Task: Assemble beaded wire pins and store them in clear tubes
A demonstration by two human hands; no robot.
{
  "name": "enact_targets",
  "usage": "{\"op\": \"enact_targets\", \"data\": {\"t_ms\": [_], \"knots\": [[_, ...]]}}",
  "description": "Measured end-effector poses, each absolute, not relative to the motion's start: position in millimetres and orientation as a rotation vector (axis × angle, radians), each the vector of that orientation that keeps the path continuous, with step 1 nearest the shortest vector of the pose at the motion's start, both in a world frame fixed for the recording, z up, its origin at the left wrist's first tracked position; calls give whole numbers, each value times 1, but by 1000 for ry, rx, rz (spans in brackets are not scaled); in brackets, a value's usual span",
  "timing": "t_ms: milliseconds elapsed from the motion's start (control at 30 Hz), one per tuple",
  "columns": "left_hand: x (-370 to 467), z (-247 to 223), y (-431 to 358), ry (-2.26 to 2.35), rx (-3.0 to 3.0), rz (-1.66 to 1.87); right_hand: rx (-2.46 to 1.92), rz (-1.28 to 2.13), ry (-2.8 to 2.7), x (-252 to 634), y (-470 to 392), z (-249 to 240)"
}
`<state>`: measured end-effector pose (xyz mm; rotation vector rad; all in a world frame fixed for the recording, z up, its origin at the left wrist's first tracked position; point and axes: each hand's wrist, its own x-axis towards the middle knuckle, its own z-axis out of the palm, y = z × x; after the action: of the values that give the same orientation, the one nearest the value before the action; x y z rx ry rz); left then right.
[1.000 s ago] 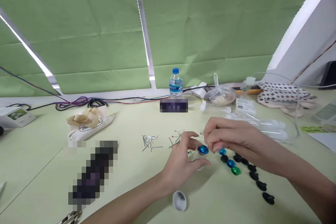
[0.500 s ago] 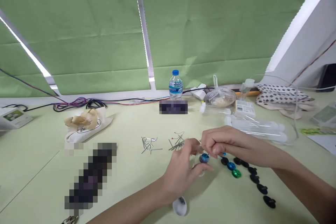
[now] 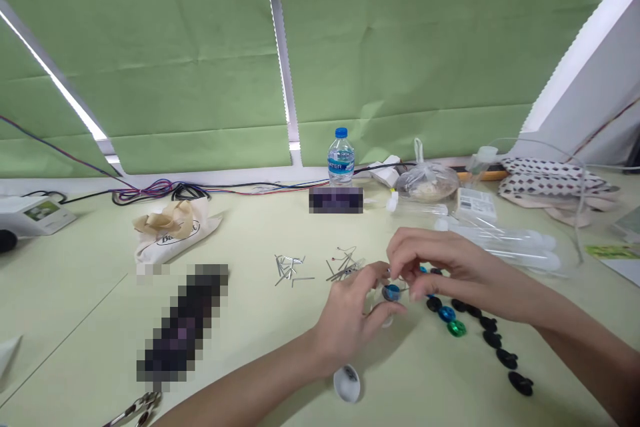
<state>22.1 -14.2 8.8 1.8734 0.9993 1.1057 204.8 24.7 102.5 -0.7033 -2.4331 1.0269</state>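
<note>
My left hand (image 3: 357, 307) grips a small clear plastic container, thumb and fingers curled around its sides. A shiny blue piece (image 3: 391, 291) shows between the thumb and fingers, seemingly inside the clear plastic. Just right of its top, my right hand (image 3: 433, 267) has its fingertips pinched together; what they hold is too small to make out. Under the right hand lie blue faceted pieces (image 3: 447, 313), a green faceted piece (image 3: 457, 328) and a row of black oval pieces (image 3: 507, 358). A white round cap (image 3: 347, 383) with something dark in it sits below my left wrist.
Two heaps of thin metal pieces (image 3: 289, 268) lie left of my hands. Behind are a water bottle (image 3: 341, 159), a knotted plastic bag (image 3: 427, 181) and clear tubes (image 3: 520, 259). At left are a cloth pouch (image 3: 173, 233), coiled cables (image 3: 150, 192) and a blurred-out dark object (image 3: 185, 327).
My right hand has lifted slightly and its fingers have opened out a little beside the container. My left hand keeps its grip. The whole view has shifted a little.
</note>
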Motion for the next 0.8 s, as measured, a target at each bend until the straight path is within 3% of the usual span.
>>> {"op": "enact_targets", "data": {"t_ms": [800], "knots": [[22, 14, -19, 975, 1693, 1073, -1132, 834, -2582, 202, 1, 94]]}}
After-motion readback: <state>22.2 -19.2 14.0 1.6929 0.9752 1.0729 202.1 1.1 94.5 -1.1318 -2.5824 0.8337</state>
